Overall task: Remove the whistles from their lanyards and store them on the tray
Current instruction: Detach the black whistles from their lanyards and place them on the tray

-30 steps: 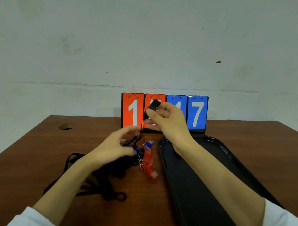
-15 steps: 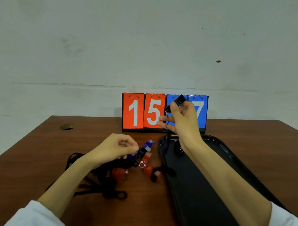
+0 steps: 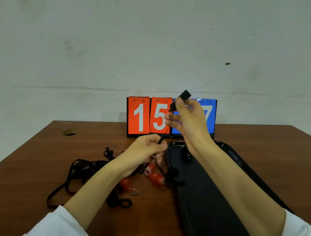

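Note:
My right hand (image 3: 188, 121) pinches a black whistle (image 3: 181, 99), raised in front of the score cards. A black cord runs down from it to my left hand (image 3: 144, 152), which grips that lanyard (image 3: 160, 140) just left of the black tray (image 3: 208, 211). One black whistle (image 3: 185, 155) lies at the tray's far end. Two red whistles (image 3: 155, 177) (image 3: 125, 183) lie on the table among tangled black lanyards (image 3: 84, 170). A split ring (image 3: 133, 191) hangs off the nearer red one.
A flip scoreboard (image 3: 141, 116) showing 1, 5 and a 7 stands at the table's back edge by the wall. A small round hole fitting (image 3: 69, 132) sits at the table's far left. The brown table (image 3: 272, 154) extends to the right of the tray.
My right hand carried the black whistle rightward and higher. My left hand rose from the pile toward the tray's corner and now grips the cord under the whistle.

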`<state>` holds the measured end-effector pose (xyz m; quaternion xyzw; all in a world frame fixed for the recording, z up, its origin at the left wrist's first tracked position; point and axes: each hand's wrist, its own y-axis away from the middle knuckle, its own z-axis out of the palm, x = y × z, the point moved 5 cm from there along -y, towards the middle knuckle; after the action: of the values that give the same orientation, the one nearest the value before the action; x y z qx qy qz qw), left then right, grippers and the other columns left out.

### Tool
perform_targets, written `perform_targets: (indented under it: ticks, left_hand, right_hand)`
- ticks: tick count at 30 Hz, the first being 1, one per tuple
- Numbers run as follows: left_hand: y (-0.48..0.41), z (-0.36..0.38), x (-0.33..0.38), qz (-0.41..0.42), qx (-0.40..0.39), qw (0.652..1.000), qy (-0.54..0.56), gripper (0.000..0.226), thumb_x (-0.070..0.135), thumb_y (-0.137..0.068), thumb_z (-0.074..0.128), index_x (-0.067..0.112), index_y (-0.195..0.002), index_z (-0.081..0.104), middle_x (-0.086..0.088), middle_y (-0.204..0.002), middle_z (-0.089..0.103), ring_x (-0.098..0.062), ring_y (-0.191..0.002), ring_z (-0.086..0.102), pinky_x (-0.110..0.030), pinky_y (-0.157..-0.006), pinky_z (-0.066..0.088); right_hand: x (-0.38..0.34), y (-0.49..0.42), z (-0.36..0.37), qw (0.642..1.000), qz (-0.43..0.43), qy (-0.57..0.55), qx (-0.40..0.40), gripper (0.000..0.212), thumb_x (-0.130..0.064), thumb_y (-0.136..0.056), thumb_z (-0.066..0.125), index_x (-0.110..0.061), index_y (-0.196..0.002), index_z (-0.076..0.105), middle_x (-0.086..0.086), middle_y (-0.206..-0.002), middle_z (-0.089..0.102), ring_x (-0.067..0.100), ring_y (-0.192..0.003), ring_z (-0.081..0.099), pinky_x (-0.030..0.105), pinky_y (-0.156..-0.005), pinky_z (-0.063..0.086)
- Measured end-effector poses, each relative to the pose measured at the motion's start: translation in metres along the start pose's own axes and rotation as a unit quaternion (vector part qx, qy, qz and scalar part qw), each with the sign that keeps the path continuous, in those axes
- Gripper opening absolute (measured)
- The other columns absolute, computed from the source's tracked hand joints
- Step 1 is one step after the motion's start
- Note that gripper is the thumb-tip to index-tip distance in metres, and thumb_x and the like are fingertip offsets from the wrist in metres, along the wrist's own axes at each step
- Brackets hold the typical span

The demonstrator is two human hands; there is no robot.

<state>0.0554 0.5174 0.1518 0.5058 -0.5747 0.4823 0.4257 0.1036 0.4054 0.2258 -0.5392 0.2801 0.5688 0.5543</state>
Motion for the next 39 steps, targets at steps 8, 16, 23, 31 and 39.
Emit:
perform_targets:
  ticks: [8,16,23,31,39]
  left_hand:
    - [0.019,-0.062,-0.054,-0.13,0.052,0.967,0.214,0.03,0.014,-0.086,0.058,0.002,-0.113,0.057,0.004,-0.047,0.036,-0.004,-0.034,0.03,-0.015,-0.032,0.026]
    - [0.035,-0.091,-0.046,-0.127,0.09,0.941,0.302,0.029,0.019,-0.08,0.064,0.015,-0.056,0.049,0.006,-0.038,0.032,-0.005,-0.029,0.029,-0.017,-0.032,0.022]
    - [0.046,-0.135,-0.055,-0.156,0.366,0.917,0.027,0.023,0.022,-0.089,0.064,0.007,-0.074,0.052,-0.002,-0.055,0.041,-0.012,-0.04,0.035,-0.019,-0.036,0.029]
    - [0.029,-0.081,-0.025,-0.085,0.272,0.769,-0.572,0.025,0.039,-0.089,0.057,0.021,-0.106,0.063,-0.006,-0.118,0.051,-0.023,-0.11,0.048,-0.035,-0.091,0.043]
    - [-0.009,0.05,0.024,-0.053,0.047,0.964,0.255,0.053,0.05,-0.098,0.028,0.01,-0.118,0.056,-0.01,-0.093,0.067,-0.024,-0.08,0.068,-0.037,-0.071,0.056]
  right_hand:
    - [-0.016,-0.01,-0.052,0.973,-0.09,0.188,0.104,0.023,-0.039,-0.096,0.046,-0.018,-0.106,0.047,0.002,-0.099,0.06,0.005,-0.065,0.046,0.017,-0.055,0.037]
    - [-0.01,0.01,-0.078,0.833,-0.16,0.523,0.082,0.019,-0.037,-0.097,0.044,-0.019,-0.102,0.044,-0.005,-0.066,0.049,0.011,-0.056,0.048,0.025,-0.048,0.035]
    - [-0.005,0.01,-0.122,0.816,-0.107,0.554,0.124,0.024,-0.037,-0.097,0.044,-0.014,-0.104,0.045,0.003,-0.086,0.061,0.014,-0.065,0.053,0.029,-0.051,0.037]
    - [0.008,0.017,-0.083,0.943,-0.012,0.332,0.008,0.025,-0.035,-0.097,0.046,-0.013,-0.109,0.05,0.004,-0.081,0.063,0.013,-0.067,0.063,0.024,-0.06,0.051]
    - [0.008,0.021,-0.038,0.989,0.017,0.15,-0.009,0.031,-0.041,-0.089,0.057,-0.017,-0.107,0.061,-0.001,-0.09,0.073,0.01,-0.083,0.069,0.024,-0.073,0.054]
